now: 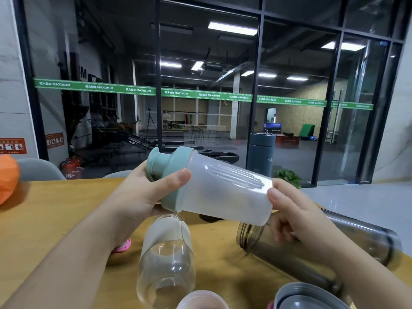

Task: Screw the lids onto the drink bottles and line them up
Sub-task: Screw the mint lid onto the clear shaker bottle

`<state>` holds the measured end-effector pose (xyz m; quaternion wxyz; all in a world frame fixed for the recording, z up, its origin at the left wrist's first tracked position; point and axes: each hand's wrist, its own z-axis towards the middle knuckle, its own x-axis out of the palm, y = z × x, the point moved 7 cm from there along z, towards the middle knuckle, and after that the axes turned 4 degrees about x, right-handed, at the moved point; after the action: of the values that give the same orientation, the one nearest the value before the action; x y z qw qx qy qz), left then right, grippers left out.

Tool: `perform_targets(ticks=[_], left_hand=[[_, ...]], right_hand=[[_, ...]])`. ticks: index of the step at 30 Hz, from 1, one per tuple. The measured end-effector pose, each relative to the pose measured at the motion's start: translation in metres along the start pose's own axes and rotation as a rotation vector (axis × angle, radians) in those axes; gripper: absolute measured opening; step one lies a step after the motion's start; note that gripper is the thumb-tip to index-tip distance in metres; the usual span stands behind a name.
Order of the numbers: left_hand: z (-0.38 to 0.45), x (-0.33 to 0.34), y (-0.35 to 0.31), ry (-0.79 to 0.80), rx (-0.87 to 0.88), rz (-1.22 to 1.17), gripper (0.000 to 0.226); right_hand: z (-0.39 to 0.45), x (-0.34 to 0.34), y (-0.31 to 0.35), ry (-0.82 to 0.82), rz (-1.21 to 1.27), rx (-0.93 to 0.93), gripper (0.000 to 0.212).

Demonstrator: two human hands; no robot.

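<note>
I hold a frosted white shaker bottle point(225, 192) sideways above the table. Its mint green lid point(169, 172) sits on the bottle's mouth, pointing left. My left hand point(147, 190) grips the lid, thumb across its front. My right hand point(296, 217) grips the bottle's base end. Below, a clear glass bottle point(166, 257) with a grey sleeve lies lidless on the wooden table point(55, 210). A smoky grey bottle point(287, 255) lies open-mouthed to the right. A dark blue lidded bottle point(260, 152) stands upright at the table's far edge.
A pink lid point(123, 246) peeks out under my left forearm. A grey lid point(310, 296) and a pale pink rim point(200, 299) sit at the near edge. An orange object point(7, 180) lies far left. A small black piece point(210, 218) rests behind the shaker. Glass wall beyond.
</note>
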<state>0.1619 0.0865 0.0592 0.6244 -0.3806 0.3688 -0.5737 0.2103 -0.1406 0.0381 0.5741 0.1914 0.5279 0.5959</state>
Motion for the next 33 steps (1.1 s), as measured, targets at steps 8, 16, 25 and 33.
perform_targets(ticks=[8, 16, 25, 33], left_hand=[[0.001, -0.004, 0.002, -0.023, -0.015, -0.059, 0.091], [0.003, -0.008, 0.007, -0.057, -0.032, -0.064, 0.097], [0.002, -0.008, 0.01, -0.027, -0.052, -0.033, 0.098], [0.003, -0.009, 0.01, -0.024, -0.056, -0.059, 0.106]], right_hand=[[0.001, 0.002, -0.006, 0.026, 0.0, 0.057, 0.09], [-0.002, 0.005, 0.01, 0.009, -0.245, -0.114, 0.088], [-0.004, 0.004, 0.007, 0.051, -0.244, -0.123, 0.075], [-0.003, 0.007, 0.003, 0.077, -0.165, -0.062, 0.057]])
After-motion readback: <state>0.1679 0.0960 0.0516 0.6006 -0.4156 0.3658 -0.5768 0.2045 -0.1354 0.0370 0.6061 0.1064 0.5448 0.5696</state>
